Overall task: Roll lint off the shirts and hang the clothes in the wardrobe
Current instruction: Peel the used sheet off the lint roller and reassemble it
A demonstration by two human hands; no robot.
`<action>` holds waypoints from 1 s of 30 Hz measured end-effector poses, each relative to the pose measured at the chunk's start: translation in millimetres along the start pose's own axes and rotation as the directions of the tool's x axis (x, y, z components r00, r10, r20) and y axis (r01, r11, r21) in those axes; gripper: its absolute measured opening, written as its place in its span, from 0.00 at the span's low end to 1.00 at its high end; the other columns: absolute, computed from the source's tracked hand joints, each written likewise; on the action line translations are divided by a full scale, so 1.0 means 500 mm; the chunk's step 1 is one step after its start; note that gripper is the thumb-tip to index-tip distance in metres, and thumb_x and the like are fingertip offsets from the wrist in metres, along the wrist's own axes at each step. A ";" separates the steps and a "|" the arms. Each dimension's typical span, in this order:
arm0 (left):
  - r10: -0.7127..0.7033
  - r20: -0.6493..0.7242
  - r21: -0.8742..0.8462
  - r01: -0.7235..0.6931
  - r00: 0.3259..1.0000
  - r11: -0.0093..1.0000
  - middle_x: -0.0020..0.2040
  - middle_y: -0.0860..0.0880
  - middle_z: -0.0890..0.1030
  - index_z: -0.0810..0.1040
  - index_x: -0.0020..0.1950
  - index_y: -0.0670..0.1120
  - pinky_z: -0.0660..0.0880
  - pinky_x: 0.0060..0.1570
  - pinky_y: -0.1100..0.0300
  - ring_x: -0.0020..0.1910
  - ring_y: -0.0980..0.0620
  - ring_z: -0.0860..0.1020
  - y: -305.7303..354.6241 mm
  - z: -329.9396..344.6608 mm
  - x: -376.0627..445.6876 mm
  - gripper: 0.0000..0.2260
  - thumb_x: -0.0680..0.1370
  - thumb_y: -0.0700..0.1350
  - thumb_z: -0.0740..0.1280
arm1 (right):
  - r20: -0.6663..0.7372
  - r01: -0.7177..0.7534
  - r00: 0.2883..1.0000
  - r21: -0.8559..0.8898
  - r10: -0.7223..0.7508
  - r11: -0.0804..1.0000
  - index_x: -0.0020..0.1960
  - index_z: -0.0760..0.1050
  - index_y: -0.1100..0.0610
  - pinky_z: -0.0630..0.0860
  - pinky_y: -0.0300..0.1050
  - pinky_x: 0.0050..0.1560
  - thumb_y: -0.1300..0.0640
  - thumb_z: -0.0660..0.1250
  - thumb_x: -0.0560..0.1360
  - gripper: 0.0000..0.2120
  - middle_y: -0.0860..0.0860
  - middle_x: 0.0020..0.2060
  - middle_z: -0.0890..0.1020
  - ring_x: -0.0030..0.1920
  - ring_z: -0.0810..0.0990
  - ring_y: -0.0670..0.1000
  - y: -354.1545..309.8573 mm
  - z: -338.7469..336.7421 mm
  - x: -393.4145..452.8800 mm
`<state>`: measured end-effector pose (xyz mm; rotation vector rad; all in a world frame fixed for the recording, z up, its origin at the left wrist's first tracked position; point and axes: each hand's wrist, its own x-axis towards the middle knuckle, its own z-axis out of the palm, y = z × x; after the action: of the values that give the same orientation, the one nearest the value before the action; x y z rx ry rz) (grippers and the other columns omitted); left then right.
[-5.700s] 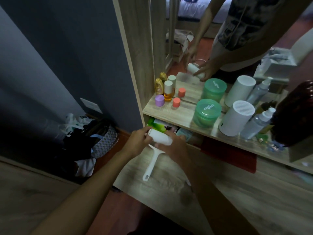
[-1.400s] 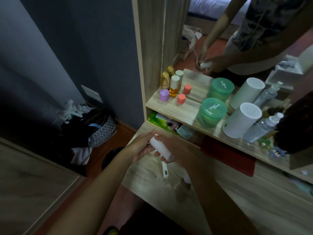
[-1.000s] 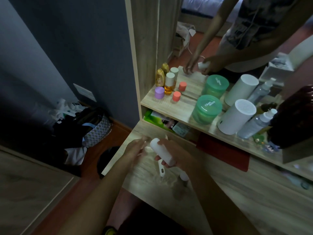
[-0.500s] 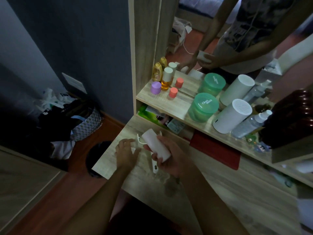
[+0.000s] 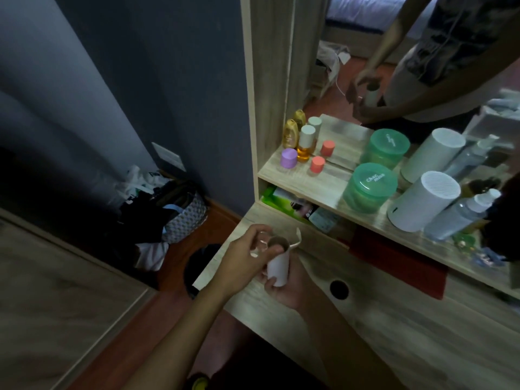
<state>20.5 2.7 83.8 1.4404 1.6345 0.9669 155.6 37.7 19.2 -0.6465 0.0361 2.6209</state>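
Head view: the right hand (image 5: pixel 282 288) grips the lint roll (image 5: pixel 278 263) upright over the bench (image 5: pixel 394 333) while the left hand (image 5: pixel 244 256) pinches a film at its open end, so we're only prepping, no shirt rolled or hung yet.

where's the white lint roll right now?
Head view, lower centre: the white lint roll is upright in the right hand over the wooden desk's left end, the left hand pinching at its open top.
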 end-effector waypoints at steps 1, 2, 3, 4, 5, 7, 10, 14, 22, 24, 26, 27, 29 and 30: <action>0.006 0.029 0.053 -0.007 1.000 0.999 0.51 0.58 0.81 0.74 0.60 0.56 0.76 0.53 0.60 0.51 0.62 0.78 0.002 -0.002 -0.001 0.26 0.67 0.67 0.66 | 0.021 0.003 1.000 0.017 -0.004 1.000 0.45 0.84 0.59 0.74 0.37 0.27 0.56 0.87 0.45 0.30 0.54 0.43 0.81 0.44 0.79 0.53 0.004 -0.002 0.001; 0.010 0.062 0.100 -0.016 0.998 0.995 0.51 0.59 0.81 0.74 0.60 0.57 0.75 0.53 0.59 0.51 0.62 0.78 0.007 -0.001 -0.002 0.26 0.66 0.68 0.66 | 0.038 0.018 0.999 0.040 -0.019 0.999 0.46 0.83 0.60 0.75 0.38 0.27 0.57 0.87 0.45 0.31 0.55 0.42 0.82 0.42 0.82 0.54 0.004 -0.009 0.003; 0.013 0.089 0.138 -0.026 0.996 0.990 0.51 0.59 0.80 0.74 0.60 0.58 0.75 0.53 0.59 0.51 0.62 0.77 0.014 0.003 -0.004 0.27 0.65 0.69 0.66 | 0.048 0.030 0.998 0.060 -0.033 0.998 0.47 0.82 0.61 0.77 0.39 0.27 0.58 0.86 0.46 0.31 0.55 0.42 0.83 0.40 0.83 0.55 0.005 -0.011 0.001; 0.016 0.110 0.170 -0.035 0.994 0.985 0.51 0.59 0.80 0.73 0.60 0.58 0.76 0.53 0.58 0.51 0.62 0.77 0.018 0.006 -0.006 0.27 0.65 0.69 0.66 | 0.056 0.043 0.997 0.065 -0.047 0.997 0.48 0.81 0.61 0.78 0.39 0.27 0.58 0.86 0.48 0.30 0.56 0.41 0.83 0.38 0.84 0.55 0.006 -0.013 0.001; 0.028 0.120 0.198 -0.052 0.992 0.979 0.52 0.58 0.80 0.73 0.61 0.58 0.76 0.53 0.57 0.51 0.62 0.77 0.023 0.010 -0.008 0.27 0.66 0.70 0.64 | 0.055 0.052 0.997 0.067 -0.055 0.996 0.49 0.81 0.61 0.79 0.40 0.27 0.57 0.85 0.51 0.28 0.55 0.42 0.83 0.38 0.84 0.54 0.005 -0.017 0.002; 0.079 0.120 0.238 -0.105 0.990 0.966 0.55 0.55 0.79 0.69 0.65 0.58 0.75 0.53 0.56 0.53 0.60 0.76 0.029 0.017 -0.011 0.26 0.71 0.68 0.59 | 0.035 0.062 0.997 0.072 -0.064 0.995 0.52 0.80 0.60 0.79 0.41 0.29 0.54 0.82 0.58 0.25 0.54 0.45 0.81 0.41 0.84 0.53 0.002 -0.020 0.005; 0.124 0.148 0.282 -0.162 0.981 0.946 0.62 0.55 0.75 0.64 0.70 0.57 0.72 0.56 0.59 0.58 0.58 0.71 0.038 0.027 -0.016 0.27 0.73 0.63 0.62 | -0.112 0.196 0.974 -0.027 -0.198 0.980 0.58 0.76 0.59 0.79 0.45 0.46 0.51 0.69 0.74 0.17 0.56 0.51 0.79 0.51 0.81 0.54 0.000 -0.026 0.013; 0.127 0.132 0.386 -0.169 0.983 0.907 0.59 0.55 0.75 0.63 0.69 0.58 0.73 0.50 0.61 0.55 0.55 0.73 0.027 0.035 -0.015 0.28 0.72 0.58 0.70 | -0.226 0.233 0.938 -0.146 -0.262 0.961 0.63 0.74 0.59 0.71 0.50 0.64 0.50 0.72 0.69 0.25 0.56 0.57 0.78 0.62 0.75 0.55 -0.001 -0.021 0.008; 0.241 -0.068 0.284 -0.213 0.968 0.935 0.54 0.63 0.74 0.69 0.63 0.56 0.70 0.45 0.71 0.50 0.63 0.72 0.071 0.019 -0.005 0.24 0.71 0.57 0.72 | -0.148 0.055 0.987 -0.041 -0.060 0.998 0.48 0.79 0.61 0.75 0.38 0.31 0.56 0.73 0.68 0.12 0.55 0.37 0.83 0.39 0.81 0.51 -0.013 -0.006 -0.010; 0.131 -0.165 0.138 -0.108 0.978 0.985 0.53 0.61 0.76 0.69 0.60 0.56 0.72 0.45 0.71 0.50 0.65 0.75 0.052 0.021 0.004 0.21 0.71 0.54 0.73 | -0.300 0.099 0.948 -0.042 -0.107 0.994 0.50 0.76 0.58 0.75 0.35 0.27 0.55 0.63 0.76 0.07 0.52 0.36 0.81 0.38 0.78 0.49 -0.015 -0.012 0.002; -0.071 -0.272 -0.074 0.053 0.960 0.996 0.52 0.57 0.78 0.70 0.59 0.52 0.73 0.41 0.72 0.47 0.66 0.77 0.023 0.020 0.014 0.20 0.72 0.49 0.74 | -0.410 0.101 0.902 -0.099 -0.134 0.990 0.45 0.74 0.59 0.78 0.40 0.31 0.66 0.58 0.74 0.08 0.52 0.34 0.77 0.37 0.75 0.50 -0.017 -0.023 0.015; -0.206 -0.292 -0.210 0.147 0.934 0.966 0.52 0.53 0.78 0.71 0.59 0.49 0.74 0.40 0.70 0.46 0.65 0.78 0.008 0.018 0.018 0.19 0.72 0.47 0.73 | -0.458 0.095 0.876 -0.146 -0.152 0.985 0.42 0.72 0.61 0.79 0.44 0.34 0.71 0.54 0.71 0.10 0.54 0.35 0.74 0.37 0.74 0.51 -0.016 -0.034 0.020; -0.461 -0.243 -0.466 0.314 0.854 0.827 0.56 0.45 0.79 0.71 0.61 0.45 0.74 0.38 0.65 0.46 0.57 0.79 -0.031 0.012 0.024 0.19 0.74 0.45 0.72 | -0.485 0.080 0.854 -0.232 -0.186 0.969 0.39 0.69 0.63 0.81 0.50 0.39 0.75 0.51 0.70 0.11 0.58 0.37 0.71 0.38 0.74 0.54 -0.010 -0.039 0.020; -0.541 -0.211 -0.533 0.368 0.814 0.762 0.57 0.43 0.79 0.71 0.62 0.43 0.74 0.37 0.63 0.47 0.53 0.79 -0.051 0.008 0.024 0.20 0.74 0.45 0.72 | -0.472 0.077 0.859 -0.268 -0.200 0.960 0.40 0.69 0.64 0.83 0.53 0.41 0.76 0.51 0.71 0.12 0.59 0.37 0.71 0.39 0.75 0.55 -0.008 -0.043 0.020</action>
<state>11.7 12.8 58.5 0.5019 1.7290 1.2581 158.6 42.7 -4.1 -1.3450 -0.1705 2.2686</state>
